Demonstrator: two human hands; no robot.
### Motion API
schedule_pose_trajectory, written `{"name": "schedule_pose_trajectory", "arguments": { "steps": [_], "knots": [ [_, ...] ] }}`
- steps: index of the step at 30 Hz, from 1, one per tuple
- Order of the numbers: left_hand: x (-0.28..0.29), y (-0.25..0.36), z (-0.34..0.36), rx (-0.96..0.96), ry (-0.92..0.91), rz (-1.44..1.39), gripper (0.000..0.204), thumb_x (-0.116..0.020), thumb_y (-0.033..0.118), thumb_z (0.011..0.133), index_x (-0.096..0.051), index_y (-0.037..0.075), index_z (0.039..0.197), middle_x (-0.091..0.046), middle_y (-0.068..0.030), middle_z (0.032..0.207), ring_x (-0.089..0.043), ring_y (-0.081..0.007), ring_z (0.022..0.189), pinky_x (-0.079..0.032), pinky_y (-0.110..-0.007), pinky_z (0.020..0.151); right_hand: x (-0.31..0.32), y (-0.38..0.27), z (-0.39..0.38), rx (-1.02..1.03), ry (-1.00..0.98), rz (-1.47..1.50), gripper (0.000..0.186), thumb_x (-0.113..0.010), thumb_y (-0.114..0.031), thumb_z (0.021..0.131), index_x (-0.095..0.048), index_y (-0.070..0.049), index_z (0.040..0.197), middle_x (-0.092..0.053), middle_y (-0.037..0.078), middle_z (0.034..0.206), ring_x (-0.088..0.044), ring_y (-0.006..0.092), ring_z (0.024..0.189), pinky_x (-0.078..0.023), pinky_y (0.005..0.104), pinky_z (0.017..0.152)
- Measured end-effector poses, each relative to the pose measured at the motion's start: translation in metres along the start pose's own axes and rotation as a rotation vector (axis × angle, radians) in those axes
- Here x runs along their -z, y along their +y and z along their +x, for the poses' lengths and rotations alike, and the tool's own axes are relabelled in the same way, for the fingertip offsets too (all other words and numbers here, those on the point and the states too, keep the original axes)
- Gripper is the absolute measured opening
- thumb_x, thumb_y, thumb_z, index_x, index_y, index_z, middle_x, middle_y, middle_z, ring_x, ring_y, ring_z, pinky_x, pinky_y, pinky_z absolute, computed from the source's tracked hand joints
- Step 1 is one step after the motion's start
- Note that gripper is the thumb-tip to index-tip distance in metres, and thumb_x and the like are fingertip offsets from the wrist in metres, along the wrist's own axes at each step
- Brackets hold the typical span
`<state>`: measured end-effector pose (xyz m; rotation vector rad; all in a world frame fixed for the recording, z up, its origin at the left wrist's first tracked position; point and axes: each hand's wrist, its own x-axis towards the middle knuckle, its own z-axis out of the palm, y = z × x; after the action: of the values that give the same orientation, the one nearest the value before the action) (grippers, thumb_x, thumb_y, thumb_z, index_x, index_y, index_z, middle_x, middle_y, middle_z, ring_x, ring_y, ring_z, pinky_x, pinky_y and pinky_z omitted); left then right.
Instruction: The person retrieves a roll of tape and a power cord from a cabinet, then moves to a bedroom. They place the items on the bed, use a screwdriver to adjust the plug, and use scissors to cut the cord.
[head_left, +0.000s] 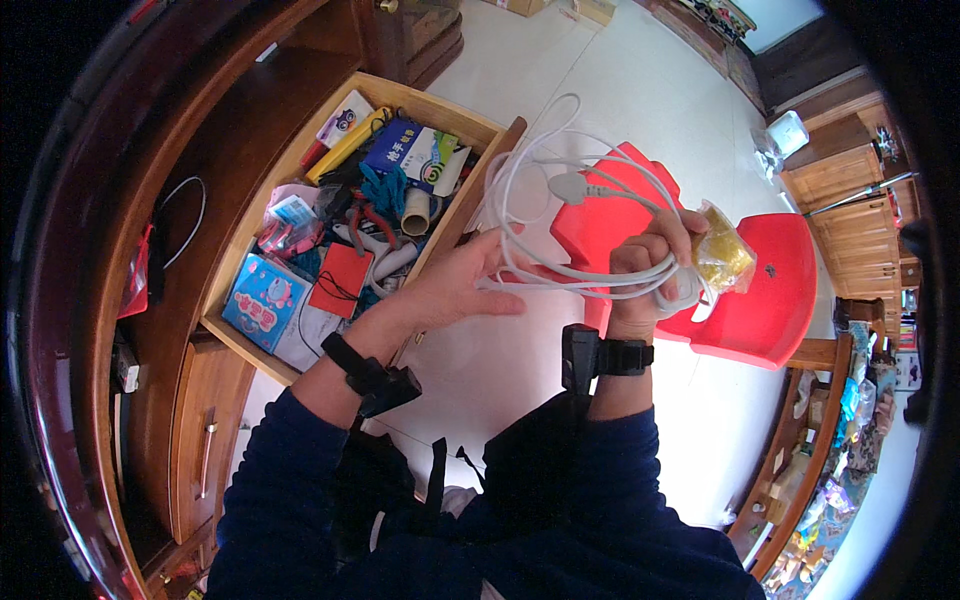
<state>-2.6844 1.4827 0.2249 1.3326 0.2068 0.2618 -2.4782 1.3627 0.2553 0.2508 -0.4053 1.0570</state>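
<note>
pale floor (500,60), pulled-out drawer (440,112), cable (680,292) in the right hand (655,255)

floor shows to the right of the drawer, partly under a red chair (765,325). between drawer and chair the white cable is bunched in the right hand, fingers curled firmly round one side of its loops; the rest splays toward the drawer, likely because only that side is gripped. its plug (568,188) sits among the loops. the left hand (470,278), by the drawer's front, has fingers and thumb spread near the loops, grasping nothing; whether a fingertip touches a strand, i cannot tell. a yellow packet (725,255) shows beside the right hand (held or lying on the chair, unclear). inside the drawer, a blue box (400,148) lies toward the far end and a picture box (265,303) toward the near end, both probably laid flat to fit.
</note>
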Motion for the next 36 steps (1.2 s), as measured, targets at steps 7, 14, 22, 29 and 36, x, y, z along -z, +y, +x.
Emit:
{"name": "schedule_pose_trajectory", "arguments": {
  "steps": [7, 14, 22, 29, 36],
  "knots": [
    [0.027, 0.019, -0.013, 0.272, -0.031, -0.430, 0.023, -0.056, 0.023, 0.100, -0.060, 0.000, 0.100, -0.058, -0.0008, 0.085, -0.061, -0.0082, 0.060, -0.061, -0.029, 0.068, 0.010, -0.008, 0.001, 0.083, 0.164, -0.155, 0.057, -0.066, -0.043, 0.083, -0.054, -0.002, 0.120, -0.051, 0.002, 0.090, -0.049, 0.0087, 0.054, -0.033, 0.0232, 0.049],
    [0.041, 0.012, -0.013, 0.227, 0.062, -0.490, 0.029, -0.050, 0.030, 0.103, -0.061, 0.005, 0.093, -0.064, -0.0008, 0.076, -0.063, -0.0064, 0.055, -0.054, -0.020, 0.052, 0.022, -0.009, 0.004, 0.041, 0.268, -0.221, 0.063, -0.067, -0.053, 0.082, -0.054, -0.002, 0.118, -0.058, 0.011, 0.099, -0.047, 0.0086, 0.057, -0.032, 0.0222, 0.048],
    [0.055, 0.019, -0.021, 0.207, 0.089, -0.679, 0.035, -0.040, 0.032, 0.108, -0.059, 0.003, 0.104, -0.051, 0.0033, 0.074, -0.041, -0.0001, 0.048, -0.035, -0.015, 0.041, 0.014, -0.006, 0.006, -0.073, 0.351, -0.389, 0.068, -0.054, -0.060, 0.088, -0.054, -0.003, 0.124, -0.059, 0.017, 0.105, -0.044, 0.0106, 0.057, -0.032, 0.0232, 0.050],
    [0.062, 0.021, -0.025, 0.191, 0.032, -0.869, 0.036, -0.038, 0.034, 0.108, -0.057, 0.004, 0.107, -0.041, 0.0055, 0.072, -0.034, 0.0001, 0.047, -0.029, -0.015, 0.039, 0.016, -0.003, 0.006, -0.112, 0.300, -0.360, 0.072, -0.054, -0.062, 0.087, -0.054, -0.001, 0.125, -0.056, 0.015, 0.103, -0.043, 0.0103, 0.057, -0.032, 0.0235, 0.051],
    [0.069, 0.018, -0.025, 0.175, -0.058, -1.039, 0.035, -0.039, 0.035, 0.107, -0.058, 0.006, 0.102, -0.040, 0.0045, 0.070, -0.031, -0.0012, 0.048, -0.025, -0.016, 0.039, 0.014, -0.004, 0.003, -0.089, 0.372, -0.406, 0.071, -0.055, -0.062, 0.087, -0.054, -0.001, 0.124, -0.056, 0.016, 0.102, -0.042, 0.0102, 0.057, -0.031, 0.0236, 0.052]
  ]
}}
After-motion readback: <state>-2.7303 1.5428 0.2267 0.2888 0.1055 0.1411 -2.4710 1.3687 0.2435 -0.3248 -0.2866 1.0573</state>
